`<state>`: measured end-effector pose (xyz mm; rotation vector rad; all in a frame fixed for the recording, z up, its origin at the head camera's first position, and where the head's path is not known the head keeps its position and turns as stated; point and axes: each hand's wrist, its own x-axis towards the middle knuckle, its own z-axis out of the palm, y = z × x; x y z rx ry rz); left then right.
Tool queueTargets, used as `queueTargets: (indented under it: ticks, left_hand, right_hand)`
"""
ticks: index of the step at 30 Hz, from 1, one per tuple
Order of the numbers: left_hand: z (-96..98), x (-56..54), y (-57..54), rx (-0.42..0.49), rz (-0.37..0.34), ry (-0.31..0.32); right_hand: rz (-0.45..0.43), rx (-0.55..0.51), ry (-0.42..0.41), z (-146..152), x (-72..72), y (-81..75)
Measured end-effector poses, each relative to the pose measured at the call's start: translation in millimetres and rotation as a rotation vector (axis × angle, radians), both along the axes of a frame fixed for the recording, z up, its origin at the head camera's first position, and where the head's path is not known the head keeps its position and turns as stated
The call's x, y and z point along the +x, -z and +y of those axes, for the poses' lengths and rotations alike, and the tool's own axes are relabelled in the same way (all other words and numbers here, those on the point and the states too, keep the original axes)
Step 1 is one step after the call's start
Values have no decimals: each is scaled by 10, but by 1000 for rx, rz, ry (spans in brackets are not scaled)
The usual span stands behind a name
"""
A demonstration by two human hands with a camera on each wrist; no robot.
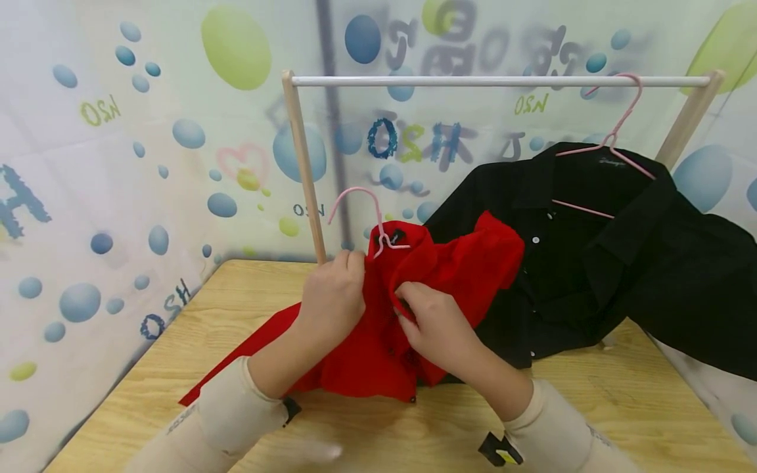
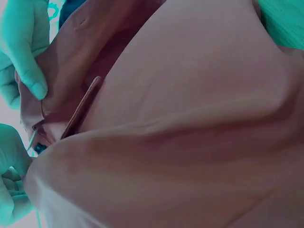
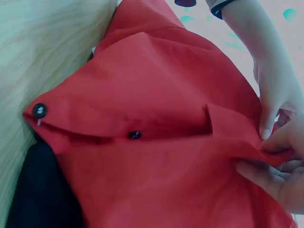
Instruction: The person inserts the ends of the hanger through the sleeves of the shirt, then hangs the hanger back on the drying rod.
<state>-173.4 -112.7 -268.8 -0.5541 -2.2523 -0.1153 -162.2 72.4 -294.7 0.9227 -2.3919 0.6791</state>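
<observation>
A red shirt (image 1: pixel 367 355) with dark buttons hangs over the table, its collar around a pink hanger (image 1: pixel 378 217) whose hook stands up unhooked. My left hand (image 1: pixel 334 289) grips the shirt beside the collar, fingers curled into the cloth. With thumb and fingers, my right hand (image 1: pixel 434 322) pinches the front edge below the collar. The right wrist view shows the shirt's front (image 3: pixel 142 85) with its placket partly apart and both hands close together at the right. In the left wrist view, the cloth (image 2: pixel 190 95) covers most of the hanger.
A black shirt (image 1: pixel 497 190) on another pink hanger (image 1: pixel 621 125) hangs from the white rail (image 1: pixel 473 81) at the right, behind the red one. Wooden posts (image 1: pixel 304 164) hold the rail. The wooden table (image 1: pixel 236 289) meets a patterned curtain (image 1: pixel 148 197) at the back and left.
</observation>
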Motion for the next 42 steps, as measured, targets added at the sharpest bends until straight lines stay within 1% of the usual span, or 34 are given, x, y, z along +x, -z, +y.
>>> queueTargets:
  ticks: [3, 5, 6, 7, 8, 9, 11, 12, 13, 14, 15, 18, 20, 21, 23, 25, 27, 28, 30, 33, 34, 38, 42]
  left_hand:
    - [-50, -31, -3, 18, -4, -12]
    - [-105, -60, -5, 39, 4, -20]
    - [-136, -75, -4, 53, 6, -22]
    - [-168, -89, -7, 68, 10, -22]
    - [-200, -105, -7, 80, 14, -20]
    - [-230, -119, -8, 98, 14, -13]
    - [-283, -133, -18, 127, 18, -1]
    - [-307, -141, -20, 139, 20, 5]
    - [-326, -148, -24, 148, 25, 11]
    - [-342, -154, -24, 159, 28, 17]
    - [-353, -156, -28, 168, 35, 25]
    - [-376, -161, -31, 188, 53, 41]
    - [-382, -166, -28, 197, 63, 53]
    - [-382, -167, -26, 199, 67, 57]
    - [-372, -164, -24, 199, 70, 61]
    - [-353, -160, -20, 195, 68, 63]
    - [-320, -146, -22, 187, 65, 64]
    - [-297, -140, -24, 181, 64, 67]
    - [-247, -126, -26, 171, 65, 79]
    - [-161, -94, -27, 148, 78, 109]
    - [-134, -87, -25, 138, 84, 118]
    - [-40, -53, -12, 113, 95, 170]
    - [1, -36, -6, 110, 85, 204]
  right_hand:
    - [-73, 22, 7, 83, 8, -24]
    - [-88, 7, 2, 190, 8, -49]
    - [-73, -20, -5, 256, 2, -63]
    - [-33, -54, -8, 326, -11, -82]
    - [28, -89, -1, 395, -31, -108]
    - [106, -120, 16, 468, -63, -138]
    - [244, -162, 83, 615, -145, -211]
    - [292, -170, 124, 687, -190, -252]
    - [317, -163, 163, 758, -233, -293]
    - [315, -145, 195, 827, -269, -328]
    - [295, -125, 212, 893, -300, -355]
    - [176, -76, 209, 1050, -347, -387]
    - [79, -49, 206, 1134, -351, -398]
    - [37, -33, 211, 1170, -349, -403]
    - [-18, 20, 243, 1215, -326, -421]
    - [-30, 78, 262, 1221, -291, -446]
    - [2, 112, 249, 1170, -248, -455]
    - [22, 113, 225, 1130, -228, -456]
    - [47, 92, 150, 1032, -197, -458]
    - [36, 52, 66, 880, -165, -466]
    - [28, 40, 56, 838, -161, -467]
    - [11, 18, 63, 736, -164, -459]
    - [9, 44, 62, 714, -176, -437]
